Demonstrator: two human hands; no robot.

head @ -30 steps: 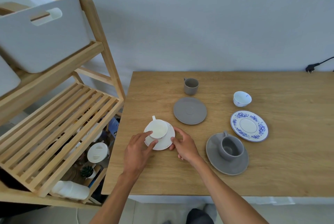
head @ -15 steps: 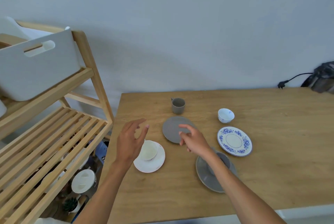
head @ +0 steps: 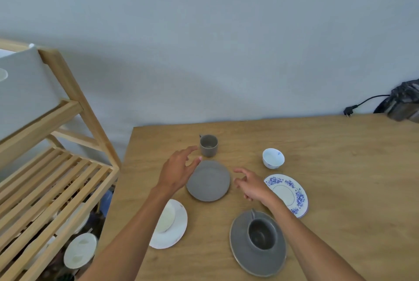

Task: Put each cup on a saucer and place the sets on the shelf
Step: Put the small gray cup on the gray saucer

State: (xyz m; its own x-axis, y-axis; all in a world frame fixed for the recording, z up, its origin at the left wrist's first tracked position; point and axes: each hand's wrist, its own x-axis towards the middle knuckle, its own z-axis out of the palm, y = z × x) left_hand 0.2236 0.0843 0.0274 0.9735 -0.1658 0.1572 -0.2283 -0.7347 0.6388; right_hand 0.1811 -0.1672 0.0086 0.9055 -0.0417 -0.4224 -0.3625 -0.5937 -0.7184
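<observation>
My left hand (head: pixel 179 173) is open with the fingers spread, and it holds nothing. It hovers over the left edge of the empty grey saucer (head: pixel 208 181), and the fingertips reach toward the small grey cup (head: pixel 208 145), which stands upright just behind the saucer. My right hand (head: pixel 251 184) is also open and empty, the fingers loosely curved, at the right side of the same saucer. The saucer lies between my two hands.

Nearer to me, under my left forearm, the white cup (head: pixel 167 217) sits on the white saucer (head: pixel 173 228); the arm hides a part of them. On the right, below my right forearm, the dark grey cup (head: pixel 261 233) stands on the big grey saucer (head: pixel 257 245).

Farther right, the blue-and-white cup (head: pixel 273 158) stands alone on the wooden table (head: pixel 351 190), and the blue-patterned saucer (head: pixel 288 193) lies just in front of it, empty.

The wooden shelf (head: pixel 52 181) stands left of the table, and its slatted level carries no cup. A black plug (head: pixel 348 110) and a dark bag (head: pixel 405 101) lie at the far right corner.
</observation>
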